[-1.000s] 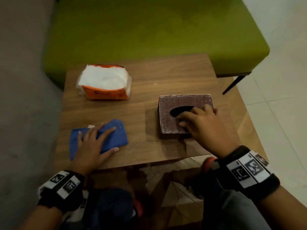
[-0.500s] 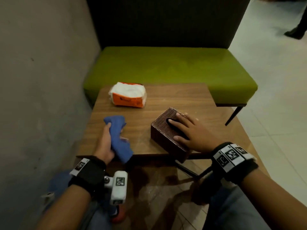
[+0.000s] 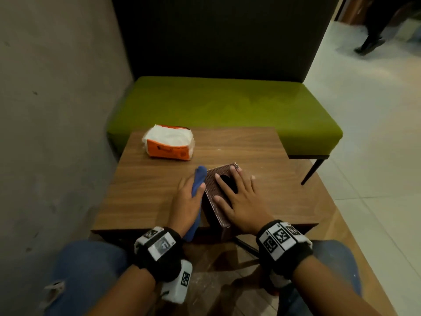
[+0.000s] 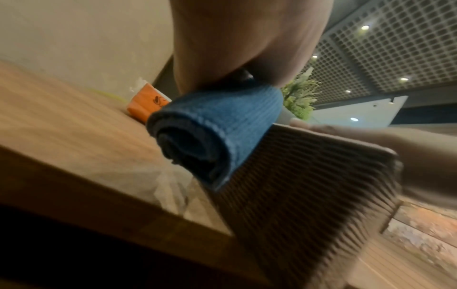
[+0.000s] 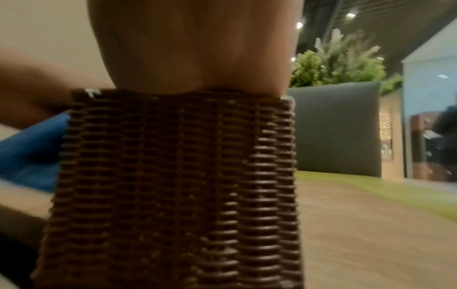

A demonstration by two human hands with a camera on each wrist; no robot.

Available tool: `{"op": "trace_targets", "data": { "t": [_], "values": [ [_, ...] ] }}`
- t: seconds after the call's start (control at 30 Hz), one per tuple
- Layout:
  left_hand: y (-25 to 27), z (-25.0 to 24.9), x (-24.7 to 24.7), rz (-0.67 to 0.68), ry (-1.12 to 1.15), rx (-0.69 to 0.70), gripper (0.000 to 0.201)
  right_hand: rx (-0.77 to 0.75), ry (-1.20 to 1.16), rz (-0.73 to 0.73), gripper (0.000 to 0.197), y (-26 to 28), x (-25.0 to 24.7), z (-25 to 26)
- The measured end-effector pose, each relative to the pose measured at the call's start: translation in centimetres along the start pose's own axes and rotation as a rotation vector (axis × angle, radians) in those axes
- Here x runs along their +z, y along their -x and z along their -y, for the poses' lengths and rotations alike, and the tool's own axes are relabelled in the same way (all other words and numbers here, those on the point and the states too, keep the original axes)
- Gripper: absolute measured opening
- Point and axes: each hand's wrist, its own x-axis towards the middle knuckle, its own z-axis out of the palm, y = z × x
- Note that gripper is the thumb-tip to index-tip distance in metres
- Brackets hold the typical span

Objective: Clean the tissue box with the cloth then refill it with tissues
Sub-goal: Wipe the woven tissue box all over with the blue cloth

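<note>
Left hand (image 3: 187, 201) gripping rolled ribbed blue cloth (image 4: 217, 127) against woven brown tissue box (image 3: 214, 188); right hand (image 3: 241, 199) flat, fingers spread, atop.

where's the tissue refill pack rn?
In the head view the orange tissue pack lies at the far left of the wooden table, beyond both hands and the woven tissue box, just before the green bench.

Brown woven tissue box (image 3: 213, 182) beside rolled blue cloth (image 3: 198, 179); orange tissue pack (image 3: 169, 142) apart.
</note>
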Motion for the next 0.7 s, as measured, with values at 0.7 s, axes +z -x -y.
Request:
{"op": "trace_targets", "data": {
  "t": [0.7],
  "values": [
    [-1.9,-0.8,-2.1,0.052,-0.284,0.069,0.020,0.063,-0.037,-0.057,0.082,-1.2,0.4,0.8]
  ]
}}
